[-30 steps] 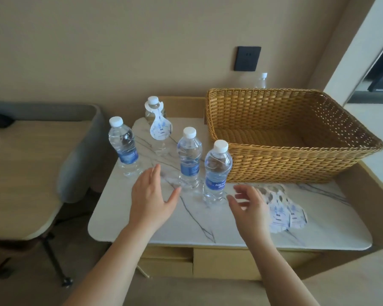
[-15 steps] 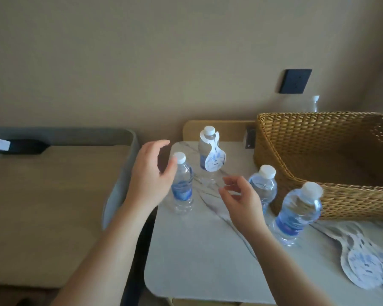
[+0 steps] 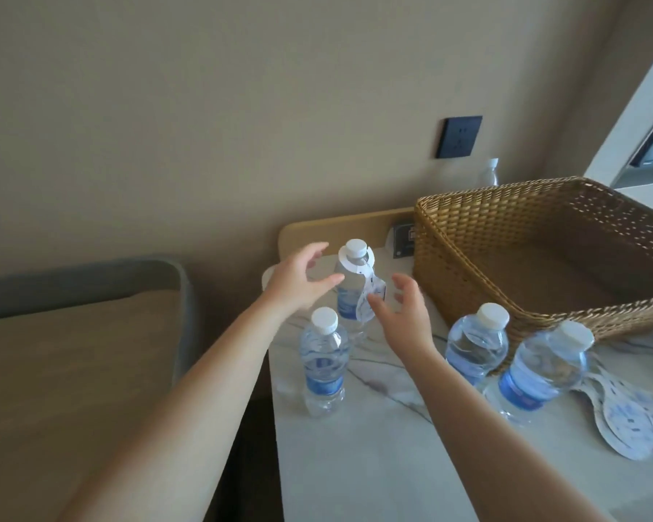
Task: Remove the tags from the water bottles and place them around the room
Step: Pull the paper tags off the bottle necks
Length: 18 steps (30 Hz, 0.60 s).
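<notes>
Tagged bottle stands between left hand and right hand, both spread open, neither gripping.

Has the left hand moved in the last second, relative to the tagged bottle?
Yes. The left hand went from near the table's front edge back to beside the tagged bottle, open, not yet gripping.

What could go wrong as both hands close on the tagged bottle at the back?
1. The left forearm passes right over the untagged bottle in front; lowering the arm could tip it.
2. The tag loops around the tagged bottle's neck under the cap; pulling it off sideways with the right hand could tear it or topple the bottle unless the left hand steadies it.
</notes>
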Tool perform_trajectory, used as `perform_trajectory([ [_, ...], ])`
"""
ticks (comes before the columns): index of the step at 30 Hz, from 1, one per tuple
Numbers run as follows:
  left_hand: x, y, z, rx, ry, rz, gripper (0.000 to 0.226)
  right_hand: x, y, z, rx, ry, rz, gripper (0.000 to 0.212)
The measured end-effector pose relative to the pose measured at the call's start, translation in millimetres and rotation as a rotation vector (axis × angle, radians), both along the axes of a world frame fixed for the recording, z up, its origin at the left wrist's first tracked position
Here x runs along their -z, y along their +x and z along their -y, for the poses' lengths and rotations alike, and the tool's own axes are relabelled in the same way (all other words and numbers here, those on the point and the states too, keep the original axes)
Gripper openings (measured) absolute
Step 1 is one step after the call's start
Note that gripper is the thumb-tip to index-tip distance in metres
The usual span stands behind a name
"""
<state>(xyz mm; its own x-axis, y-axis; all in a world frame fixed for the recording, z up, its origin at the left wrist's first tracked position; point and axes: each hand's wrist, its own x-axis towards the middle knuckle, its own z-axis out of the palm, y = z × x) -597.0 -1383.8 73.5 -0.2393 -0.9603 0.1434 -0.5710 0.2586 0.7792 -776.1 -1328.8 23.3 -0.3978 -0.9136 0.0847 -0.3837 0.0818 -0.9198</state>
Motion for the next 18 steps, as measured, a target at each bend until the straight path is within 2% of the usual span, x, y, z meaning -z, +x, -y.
perform_trajectory([
  [3,9.5,-10.7,12.0,0.052,0.096,-0.070,0.073,5.1,2.5,7.6,-0.003,0.077,0.250,0.073],
  [6,19.5,-17.8,16.0,0.118,0.167,-0.128,0.068,7.1,-0.9,8.6,-0.030,0.129,0.550,0.075],
  [8,23.0,-21.0,17.1,0.120,0.155,-0.126,0.061,6.6,-5.1,8.1,-0.032,0.148,0.554,0.058],
  [11,26.6,-21.8,19.5,0.108,0.139,-0.139,0.053,1.5,-10.8,1.1,-0.052,0.149,0.540,0.016],
  [18,28.1,-20.7,21.6,0.125,0.124,-0.141,0.044,-24.4,-15.4,-15.1,-0.149,0.050,0.654,0.005],
])
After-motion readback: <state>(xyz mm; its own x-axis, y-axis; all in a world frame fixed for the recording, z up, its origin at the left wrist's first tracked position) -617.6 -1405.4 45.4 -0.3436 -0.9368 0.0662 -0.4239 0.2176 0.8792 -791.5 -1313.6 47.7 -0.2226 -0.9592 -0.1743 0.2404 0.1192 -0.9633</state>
